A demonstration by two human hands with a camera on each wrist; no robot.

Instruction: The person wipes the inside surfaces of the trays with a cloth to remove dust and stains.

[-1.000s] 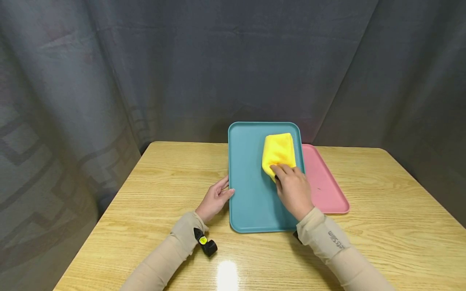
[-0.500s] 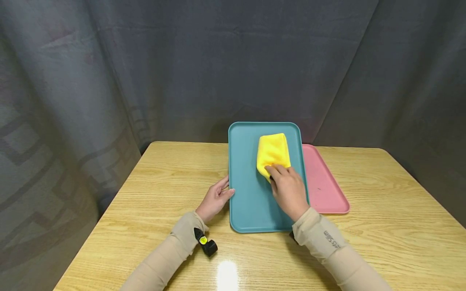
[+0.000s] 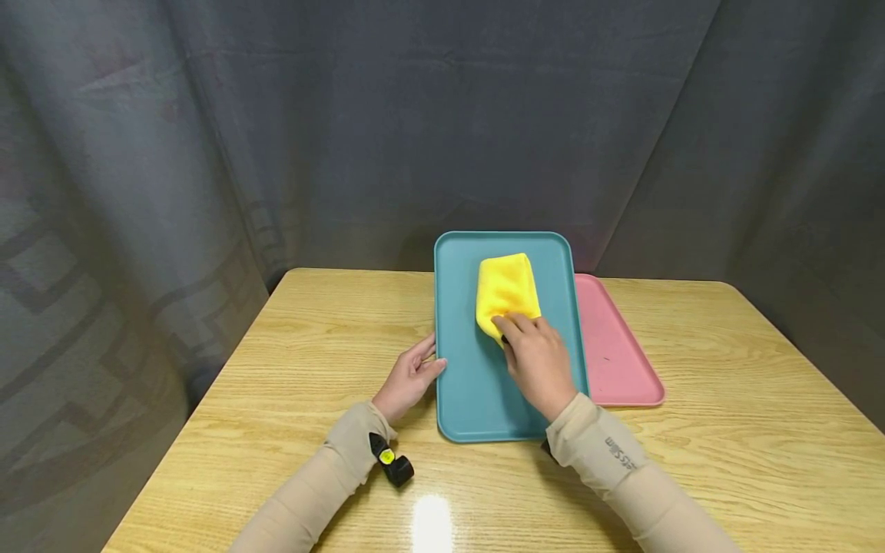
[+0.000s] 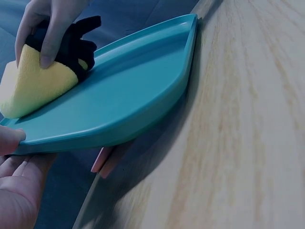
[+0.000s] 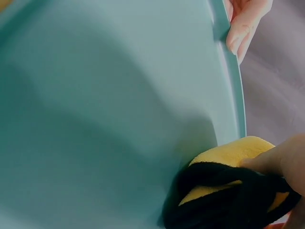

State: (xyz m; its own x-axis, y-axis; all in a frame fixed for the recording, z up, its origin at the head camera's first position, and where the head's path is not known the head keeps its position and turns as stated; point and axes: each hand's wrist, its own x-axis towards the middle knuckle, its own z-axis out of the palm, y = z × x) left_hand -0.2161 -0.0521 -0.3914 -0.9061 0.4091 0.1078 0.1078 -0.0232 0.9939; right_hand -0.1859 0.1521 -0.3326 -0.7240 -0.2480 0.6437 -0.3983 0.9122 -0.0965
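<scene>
A teal rectangular tray (image 3: 470, 392) is held at its left rim by my left hand (image 3: 408, 380). In the left wrist view the thumb (image 4: 12, 138) lies over the rim and the other fingers sit beneath, with that side of the tray raised off the table. My right hand (image 3: 542, 365) grips a folded cloth (image 3: 507, 283), yellow with a black side, against the tray's inner face. The black folds of the cloth (image 5: 219, 200) bunch under the right hand in the right wrist view. Part of the tray is hidden behind that hand and forearm.
A pink tray (image 3: 622, 353) lies partly under the teal one, on its right, with a small dark speck on it. Both stand on a light wooden table (image 3: 332, 330). A dark grey curtain (image 3: 387, 138) hangs behind the table and along its sides.
My right hand has slid left across the teal tray with the cloth, from near the right rim to about the middle. The left hand and both trays keep their places.
</scene>
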